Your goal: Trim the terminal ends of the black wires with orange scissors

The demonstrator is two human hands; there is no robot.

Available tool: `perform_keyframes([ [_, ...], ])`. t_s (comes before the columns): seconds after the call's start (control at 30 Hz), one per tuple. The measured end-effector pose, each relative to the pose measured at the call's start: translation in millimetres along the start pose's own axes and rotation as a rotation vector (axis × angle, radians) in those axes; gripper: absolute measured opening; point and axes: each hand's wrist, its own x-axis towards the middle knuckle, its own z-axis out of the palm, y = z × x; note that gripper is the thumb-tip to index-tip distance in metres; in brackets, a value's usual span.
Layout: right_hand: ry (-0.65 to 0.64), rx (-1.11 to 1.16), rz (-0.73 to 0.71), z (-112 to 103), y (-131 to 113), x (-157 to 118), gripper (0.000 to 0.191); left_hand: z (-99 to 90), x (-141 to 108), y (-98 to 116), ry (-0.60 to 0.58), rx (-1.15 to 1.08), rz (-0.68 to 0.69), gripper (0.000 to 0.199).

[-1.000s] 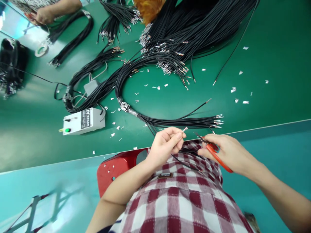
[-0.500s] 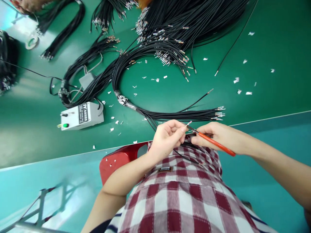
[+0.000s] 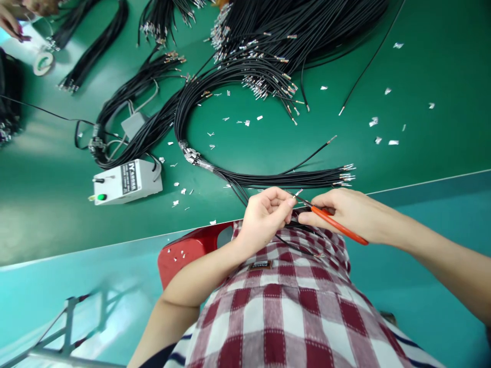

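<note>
Between thumb and fingers, my left hand pinches a black cable near its stripped, pale end. My right hand is closed around red-handled scissors, whose dark tips touch the cable end at my left fingertips. Just beyond my hands, a bundle of black cables lies along the table's near edge, its silvery ends pointing right. Another thin black cable hangs over the checked apron below my hands.
A white box with a green button stands at the left. Larger black cable bundles cover the far side of the green table. A red stool is below the edge. Another person's hand shows top left.
The scissor handles have spread apart a little in my right hand. Another person's hand has come into view at the top left. The view has shifted slightly.
</note>
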Motion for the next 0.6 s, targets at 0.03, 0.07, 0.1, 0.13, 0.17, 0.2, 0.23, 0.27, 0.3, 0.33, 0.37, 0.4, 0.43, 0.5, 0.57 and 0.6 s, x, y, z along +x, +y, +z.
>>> perform_keyframes([
  [0.03, 0.03, -0.033, 0.0, 0.3, -1.4, -1.0, 0.061, 0.2, 0.1, -1.2, 0.008, 0.005, 0.005, 0.04],
  [0.07, 0.048, -0.053, -0.007, 0.8, -2.4, -1.8, 0.06, 0.5, 0.1, -2.4, 0.017, 0.012, 0.011, 0.04],
  [0.1, 0.057, -0.065, -0.016, 1.4, -3.2, -2.3, 0.059, 0.8, 0.0, -3.7, 0.027, 0.02, 0.021, 0.039],
  [0.13, 0.061, -0.074, -0.024, 2.2, -3.8, -2.5, 0.059, 1.2, -0.2, -5.0, 0.035, 0.027, 0.033, 0.039],
  [0.17, 0.064, -0.083, -0.029, 3.1, -4.4, -2.7, 0.058, 1.7, -0.5, -6.3, 0.041, 0.031, 0.047, 0.038],
  [0.2, 0.065, -0.092, -0.03, 4.3, -4.9, -2.8, 0.058, 2.1, -0.8, -7.6, 0.047, 0.033, 0.062, 0.037],
  [0.23, 0.067, -0.102, -0.029, 5.8, -5.1, -3.0, 0.058, 2.6, -1.2, -8.9, 0.052, 0.033, 0.075, 0.037],
  [0.27, 0.071, -0.112, -0.026, 7.6, -5.1, -3.2, 0.058, 3.2, -1.4, -10.2, 0.057, 0.032, 0.085, 0.036],
  [0.3, 0.076, -0.12, -0.021, 9.6, -4.5, -3.6, 0.057, 3.6, -1.5, -11.5, 0.058, 0.03, 0.09, 0.036],
  [0.33, 0.082, -0.127, -0.016, 11.9, -3.4, -4.0, 0.057, 4.1, -1.3, -12.7, 0.06, 0.029, 0.09, 0.036],
  [0.37, 0.086, -0.132, -0.012, 14.3, -1.7, -4.5, 0.056, 4.4, -1.0, -13.9, 0.063, 0.026, 0.086, 0.036],
  [0.4, 0.088, -0.134, -0.008, 16.7, 0.6, -5.1, 0.055, 4.5, -0.4, -15.0, 0.068, 0.019, 0.077, 0.036],
  [0.43, 0.087, -0.133, -0.006, 19.0, 3.2, -5.7, 0.054, 4.5, 0.4, -15.8, 0.074, 0.01, 0.065, 0.036],
  [0.5, 0.084, -0.123, -0.004, 22.2, 8.4, -7.1, 0.052, 4.0, 2.1, -16.6, 0.084, -0.004, 0.045, 0.036],
  [0.57, 0.098, -0.111, -0.013, 23.3, 12.2, -8.6, 0.048, 3.1, 3.0, -16.2, 0.076, -0.001, 0.038, 0.037],
  [0.6, 0.105, -0.102, -0.024, 23.0, 13.4, -9.4, 0.047, 2.5, 3.0, -15.5, 0.065, 0.006, 0.041, 0.037],
])
